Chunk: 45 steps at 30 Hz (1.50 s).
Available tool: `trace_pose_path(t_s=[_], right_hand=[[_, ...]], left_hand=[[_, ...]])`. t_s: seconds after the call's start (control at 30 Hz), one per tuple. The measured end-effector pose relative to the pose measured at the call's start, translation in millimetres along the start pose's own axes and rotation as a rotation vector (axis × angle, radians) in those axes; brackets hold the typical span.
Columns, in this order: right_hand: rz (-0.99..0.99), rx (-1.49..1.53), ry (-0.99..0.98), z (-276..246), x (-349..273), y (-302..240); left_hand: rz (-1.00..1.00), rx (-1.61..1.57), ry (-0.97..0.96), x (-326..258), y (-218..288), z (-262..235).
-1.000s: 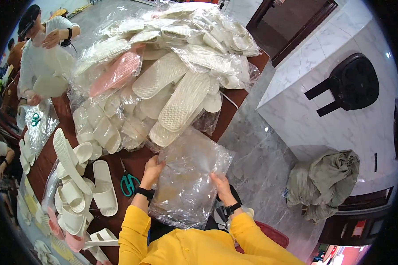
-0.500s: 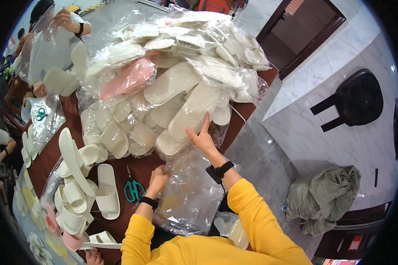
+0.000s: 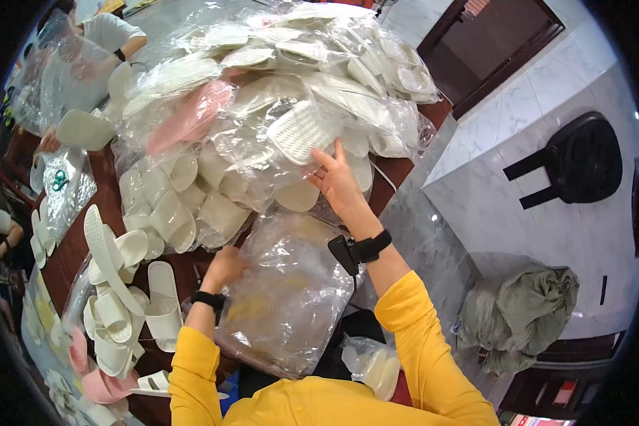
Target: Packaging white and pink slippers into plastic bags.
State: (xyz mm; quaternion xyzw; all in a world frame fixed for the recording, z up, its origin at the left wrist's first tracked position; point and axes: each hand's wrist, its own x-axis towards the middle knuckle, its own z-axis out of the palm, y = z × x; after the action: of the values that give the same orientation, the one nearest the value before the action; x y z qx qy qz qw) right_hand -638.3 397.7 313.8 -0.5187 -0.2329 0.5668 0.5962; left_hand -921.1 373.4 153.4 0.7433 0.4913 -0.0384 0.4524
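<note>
My right hand (image 3: pixel 339 186) reaches forward with its fingers apart, their tips against the near end of a white slipper (image 3: pixel 302 135) in clear wrap, textured sole facing up. It lies against a big pile of bagged white slippers (image 3: pixel 167 206). My left hand (image 3: pixel 225 267) is closed at the left edge of a stack of clear plastic bags (image 3: pixel 284 291) in front of me; its fingertips are partly hidden. Left of that hand, loose white slippers (image 3: pixel 165 305) lie on the brown table, among them a sole (image 3: pixel 106 248) tilted on top.
A pink bagged slipper (image 3: pixel 192 117) lies in the pile. At the far left another person's arm (image 3: pixel 113 35) is beside a clear bag, with green-handled scissors (image 3: pixel 59 179) nearby. To the right are a black chair back (image 3: pixel 582 160) and a grey-green sack (image 3: pixel 522 316). Pink slippers (image 3: pixel 106 385) lie lower left.
My right hand has moved forward, and the bagged slipper by it has tipped up and away onto the pile. My left hand has shifted left and slightly forward, covering the nearer scissors' place.
</note>
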Motion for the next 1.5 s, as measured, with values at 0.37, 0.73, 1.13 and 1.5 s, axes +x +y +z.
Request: trace_pose_path(t_s=[0.37,0.73,1.13,1.5], right_hand=[[-0.462,-1.159,-0.253,-70,-48,99],[-0.564,-1.984,-0.444,-34,-60,112],[-0.441,-1.698,-0.334,-50,-39,183],[-0.46,-1.777,-0.249,-56,-30,185]], left_hand=[[-0.1,-0.229,0.248,1,-25,-4],[0.095,-0.027,0.439,15,8,-6],[-0.159,0.188,0.14,-48,13,-44],[0.04,0.37,0.824,-157,34,6]])
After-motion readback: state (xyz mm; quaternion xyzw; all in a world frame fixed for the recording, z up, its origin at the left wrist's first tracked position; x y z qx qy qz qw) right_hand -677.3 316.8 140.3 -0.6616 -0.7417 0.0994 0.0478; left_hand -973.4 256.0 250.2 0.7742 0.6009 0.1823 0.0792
